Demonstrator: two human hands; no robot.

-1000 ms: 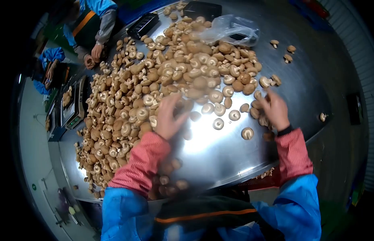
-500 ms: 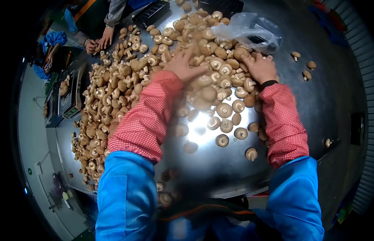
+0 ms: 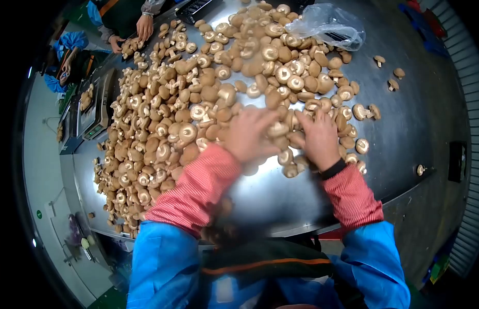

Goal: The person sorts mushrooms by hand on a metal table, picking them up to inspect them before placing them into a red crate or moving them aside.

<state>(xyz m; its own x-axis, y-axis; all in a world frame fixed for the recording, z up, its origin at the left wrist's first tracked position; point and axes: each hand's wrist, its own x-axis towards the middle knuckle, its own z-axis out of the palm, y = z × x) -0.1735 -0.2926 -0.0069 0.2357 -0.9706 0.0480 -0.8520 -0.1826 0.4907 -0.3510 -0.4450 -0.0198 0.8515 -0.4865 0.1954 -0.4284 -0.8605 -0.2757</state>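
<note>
- Left hand (image 3: 250, 135), centre of frame: palm down on the near edge of the heap of brown-capped, pale-gilled mushrooms (image 3: 198, 98); blurred, so whether its fingers close on any cannot be told
- Right hand (image 3: 319, 138), just beside it: fingers spread flat over the mushrooms; gripping none
- Heap: spreads from centre to upper left across the shiny round steel table (image 3: 286, 198)
- Crumpled clear plastic bag (image 3: 329, 23): upper right; touching the heap's far edge
- Another person's hand (image 3: 144, 26): upper left; at the heap's rim
</note>
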